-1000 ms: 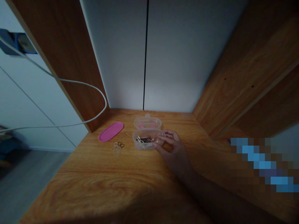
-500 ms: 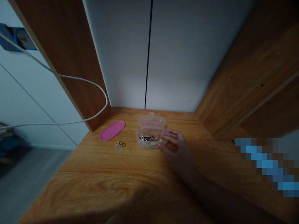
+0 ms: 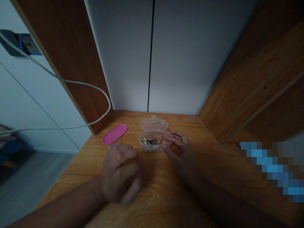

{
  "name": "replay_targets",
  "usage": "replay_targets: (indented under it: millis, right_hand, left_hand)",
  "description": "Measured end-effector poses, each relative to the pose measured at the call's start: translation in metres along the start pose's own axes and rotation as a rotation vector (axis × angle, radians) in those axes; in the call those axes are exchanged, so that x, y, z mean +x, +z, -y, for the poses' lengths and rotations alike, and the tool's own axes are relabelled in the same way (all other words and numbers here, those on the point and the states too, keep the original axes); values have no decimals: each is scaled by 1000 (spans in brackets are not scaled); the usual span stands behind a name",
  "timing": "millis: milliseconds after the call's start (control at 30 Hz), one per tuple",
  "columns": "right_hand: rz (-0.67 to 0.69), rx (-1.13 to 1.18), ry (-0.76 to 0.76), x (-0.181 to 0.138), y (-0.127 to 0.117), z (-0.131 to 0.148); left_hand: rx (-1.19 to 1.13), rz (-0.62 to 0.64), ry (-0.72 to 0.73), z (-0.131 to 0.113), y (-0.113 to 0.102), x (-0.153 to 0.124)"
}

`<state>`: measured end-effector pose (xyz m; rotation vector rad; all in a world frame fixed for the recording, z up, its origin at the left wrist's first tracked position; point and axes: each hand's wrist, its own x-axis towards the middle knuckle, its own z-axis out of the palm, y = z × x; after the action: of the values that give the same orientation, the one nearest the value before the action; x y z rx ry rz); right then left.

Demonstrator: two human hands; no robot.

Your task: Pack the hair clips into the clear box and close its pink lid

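A small clear plastic box stands on the wooden surface, its see-through lid with a pink handle folded back behind it. Inside lie several metal and dark hair clips. My right hand grips the box at its right end, thumb at the front and fingers over the rim. In front and to the left hovers my left hand, fingers curled into a fist, slightly blurred; whether it holds anything is hidden. It covers the spot where small rings lay. Just beyond it is a pink oval tray.
The wooden tabletop meets pale panels at the back. Wooden boards stand to the right and left. A white cable loops in from the left. A pixelated patch covers the far right.
My left hand has come in from below, closed, and now blocks the view of the small rings. My right hand has stayed at the box's right end.
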<state>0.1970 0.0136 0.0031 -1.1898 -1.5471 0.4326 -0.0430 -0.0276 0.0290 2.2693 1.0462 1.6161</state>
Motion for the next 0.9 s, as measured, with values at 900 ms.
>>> replay_targets:
  millis: [900]
  right_hand:
    - [-43, 43, -1, -2, -3, -3]
  left_hand:
    - [408, 763, -16, 100, -55, 48]
